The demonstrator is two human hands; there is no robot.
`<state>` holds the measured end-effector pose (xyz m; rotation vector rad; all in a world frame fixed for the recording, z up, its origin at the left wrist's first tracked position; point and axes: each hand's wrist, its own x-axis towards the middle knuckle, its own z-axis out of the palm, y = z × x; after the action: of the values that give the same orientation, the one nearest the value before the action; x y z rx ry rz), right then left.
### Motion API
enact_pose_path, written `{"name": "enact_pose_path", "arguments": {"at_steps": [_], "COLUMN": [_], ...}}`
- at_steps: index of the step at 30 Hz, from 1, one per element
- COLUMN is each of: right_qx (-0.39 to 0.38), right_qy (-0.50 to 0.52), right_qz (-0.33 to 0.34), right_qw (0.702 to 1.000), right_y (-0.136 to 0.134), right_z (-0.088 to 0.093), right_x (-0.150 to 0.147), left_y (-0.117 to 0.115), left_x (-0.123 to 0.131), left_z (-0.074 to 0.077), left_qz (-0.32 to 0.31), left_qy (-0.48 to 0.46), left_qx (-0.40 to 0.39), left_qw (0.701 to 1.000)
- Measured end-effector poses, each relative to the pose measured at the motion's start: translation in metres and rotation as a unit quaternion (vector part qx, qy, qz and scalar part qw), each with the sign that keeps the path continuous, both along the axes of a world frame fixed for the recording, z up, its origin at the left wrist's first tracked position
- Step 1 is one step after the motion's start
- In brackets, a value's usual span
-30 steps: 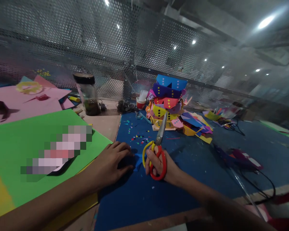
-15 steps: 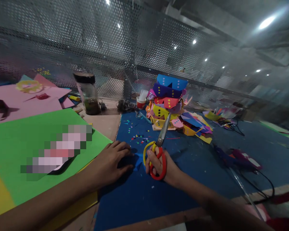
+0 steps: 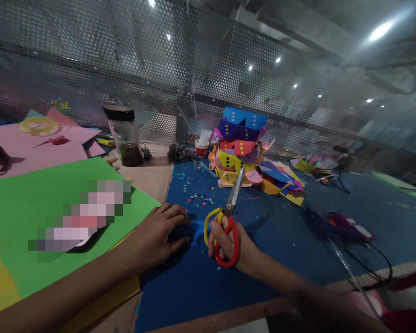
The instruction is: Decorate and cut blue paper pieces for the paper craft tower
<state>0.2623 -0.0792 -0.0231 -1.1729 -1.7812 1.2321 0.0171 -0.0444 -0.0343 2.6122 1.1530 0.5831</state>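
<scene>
In my right hand (image 3: pixel 230 245) is a pair of scissors (image 3: pixel 233 202) with one yellow and one red handle loop. Its blades are together and point away from me, toward a stack of folded paper shapes (image 3: pixel 241 159). My left hand (image 3: pixel 162 231) lies palm down across the edge of the green paper (image 3: pixel 55 185) and the blue mat (image 3: pixel 180 296), thumb apart from the fingers. By its fingertips, small blue paper pieces (image 3: pixel 198 231) rest on the mat, hard to tell from it in colour.
A dark-lidded jar (image 3: pixel 126 136) and a paper cup (image 3: pixel 201 147) stand at the back, before a perforated metal screen (image 3: pixel 152 60). Tiny coloured scraps (image 3: pixel 201 200) dot the mat. To the right lies a purple glue gun-like tool (image 3: pixel 346 226) with a cable. A blurred-out item covers the green paper.
My right hand and the scissors have dropped slightly toward me. My left hand stays in place. The whole view has shifted a little.
</scene>
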Motion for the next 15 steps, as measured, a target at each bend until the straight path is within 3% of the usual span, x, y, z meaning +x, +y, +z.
{"name": "enact_pose_path", "arguments": {"at_steps": [9,15], "right_qx": [0.002,-0.008], "right_qy": [-0.018,0.025], "right_qz": [-0.016,-0.026], "right_qw": [1.0,0.999], "right_y": [-0.01,-0.007], "right_z": [0.004,0.003], "right_x": [0.013,0.006], "left_y": [0.0,0.0], "left_x": [0.0,0.0], "left_z": [0.002,0.003], "left_qz": [-0.001,0.001], "left_qy": [0.002,0.014], "left_qx": [-0.003,-0.002], "left_qw": [1.0,1.0]}}
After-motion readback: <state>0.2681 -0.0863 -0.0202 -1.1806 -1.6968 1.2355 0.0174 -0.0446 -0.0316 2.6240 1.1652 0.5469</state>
